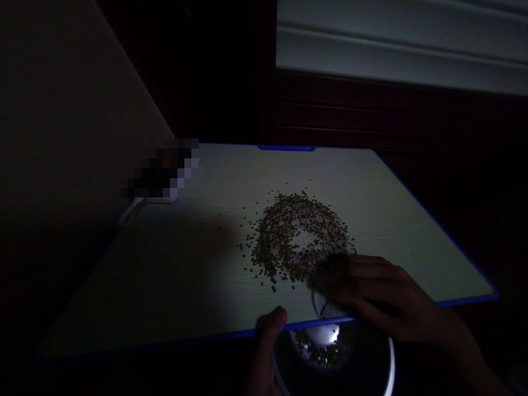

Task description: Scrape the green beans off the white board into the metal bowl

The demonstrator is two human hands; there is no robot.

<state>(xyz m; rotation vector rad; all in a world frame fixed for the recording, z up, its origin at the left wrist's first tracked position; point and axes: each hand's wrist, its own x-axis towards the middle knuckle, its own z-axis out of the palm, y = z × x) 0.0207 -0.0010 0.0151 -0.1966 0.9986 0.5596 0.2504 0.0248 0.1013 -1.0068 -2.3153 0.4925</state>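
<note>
A loose heap of small dark green beans mixed with pale grains (299, 239) lies on a light tabletop with a blue edge. My right hand (383, 291) reaches over the heap's near right side, fingers together and bent. Its fingertips are in deep shadow. Beside them shows a thin curved outline, perhaps something clear that they hold; I cannot make it out. Below the near edge, my left hand (266, 352) grips the side of a shiny round bowl (391, 366), its thumb up by the tabletop edge. Dark green beans (325, 355) lie in the bowl.
The whole scene is dim. A blurred-out object (165, 173) with a white cable (132, 212) sits at the table's far left, near a wall (82, 110). Stray beans are scattered around the heap. Dark wooden panels (350, 110) stand behind the table (412, 231).
</note>
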